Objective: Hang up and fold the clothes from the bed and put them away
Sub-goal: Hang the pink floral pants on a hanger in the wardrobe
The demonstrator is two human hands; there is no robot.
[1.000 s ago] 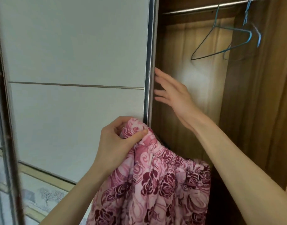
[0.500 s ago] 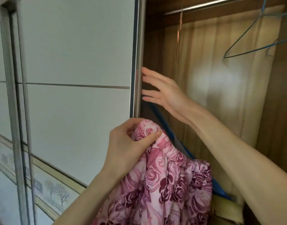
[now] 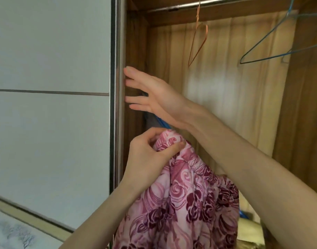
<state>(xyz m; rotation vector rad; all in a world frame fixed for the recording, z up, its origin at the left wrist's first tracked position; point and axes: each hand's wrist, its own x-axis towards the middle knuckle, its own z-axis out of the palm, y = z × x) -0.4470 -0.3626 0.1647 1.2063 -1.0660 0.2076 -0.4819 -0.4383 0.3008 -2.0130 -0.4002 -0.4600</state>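
Your left hand [image 3: 150, 159] pinches the gathered top of the pink floral garment [image 3: 183, 203], thumb across the front and fingers curled behind, so the fabric bunches at your grip and hangs down toward the bottom edge of the view. The garment is held in the air in front of the open wardrobe, just right of the sliding door's edge, and rests on nothing.

Your right hand [image 3: 154, 96] is higher up, flat and empty, fingers spread wide and straight. Its fingertips [image 3: 129, 70] reach the metal edge strip [image 3: 116, 87] of the white sliding door [image 3: 50, 69]; whether they press on it or only sit just beside it, you cannot tell. Your right forearm crosses down to the lower right corner, passing just behind the garment's top.

Inside the wardrobe [image 3: 306, 123], a metal rail [image 3: 217, 4] runs along the top edge. An orange wire hanger [image 3: 199, 42] hangs from it near the middle, turned almost edge-on. A blue wire hanger [image 3: 279, 42] hangs near the right, tilted. A bit of blue [image 3: 165, 124] shows behind your right wrist, too hidden to identify.
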